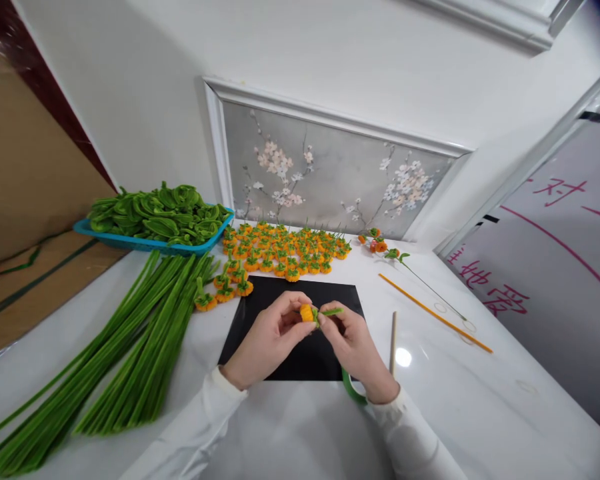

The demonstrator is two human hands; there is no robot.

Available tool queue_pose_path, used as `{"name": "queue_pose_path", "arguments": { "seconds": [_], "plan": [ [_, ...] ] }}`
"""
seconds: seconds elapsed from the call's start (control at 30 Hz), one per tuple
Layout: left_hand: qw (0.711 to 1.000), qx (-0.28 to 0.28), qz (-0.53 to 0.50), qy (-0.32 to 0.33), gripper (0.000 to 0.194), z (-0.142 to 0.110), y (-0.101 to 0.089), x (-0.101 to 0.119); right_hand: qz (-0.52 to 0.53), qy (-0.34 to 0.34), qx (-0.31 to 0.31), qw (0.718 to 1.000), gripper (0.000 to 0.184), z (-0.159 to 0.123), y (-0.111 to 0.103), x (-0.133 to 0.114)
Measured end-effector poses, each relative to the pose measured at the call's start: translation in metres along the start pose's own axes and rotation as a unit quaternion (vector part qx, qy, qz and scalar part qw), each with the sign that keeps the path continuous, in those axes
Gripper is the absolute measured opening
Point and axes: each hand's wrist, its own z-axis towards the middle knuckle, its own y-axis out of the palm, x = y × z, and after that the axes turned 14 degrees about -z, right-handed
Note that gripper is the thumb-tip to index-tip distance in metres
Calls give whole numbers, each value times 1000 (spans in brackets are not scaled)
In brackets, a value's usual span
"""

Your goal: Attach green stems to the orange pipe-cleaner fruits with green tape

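Note:
Between thumb and fingers, my left hand [274, 337] pinches a small orange chenille flower [307, 313] with a green base. My right hand [353, 343] is closed at the flower's green end, its fingertips on a short green fuzzy stem [333, 312]. Both hands are above a black mat [290, 363] on the white table. Beyond the mat stand rows of similar orange flowers [293, 273] with green bases. A few more flowers [224, 292] sit off the mat's upper left corner. A roll of green tape [351, 388] lies partly hidden under my right wrist.
At left, long green pipe cleaners [130, 333] lie in bundles. Behind them, a blue tray [180, 249] holds a heap of green leaf shapes [160, 213]. On the right are a wooden stick [393, 341], an orange pipe cleaner [435, 312] and a long-stemmed flower [394, 254].

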Motion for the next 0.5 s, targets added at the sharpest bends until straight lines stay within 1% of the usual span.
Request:
{"name": "queue_pose_path", "arguments": {
  "seconds": [0.1,0.23,0.4,0.5],
  "plan": [
    [999,1,-29,-35,17,1,-1,-1,-15,-14,-4,1000,14,0,-2,0],
    [997,-12,-41,-65,19,0,-1,1,-60,-59,22,996,11,1,-3,0],
    [992,-30,-70,-99,25,0,1,4,-50,-95,56,993,13,0,-1,-3],
    [986,-42,-89,-134,31,0,1,6,-59,-137,79,986,13,-1,-1,-6]
  ]
}}
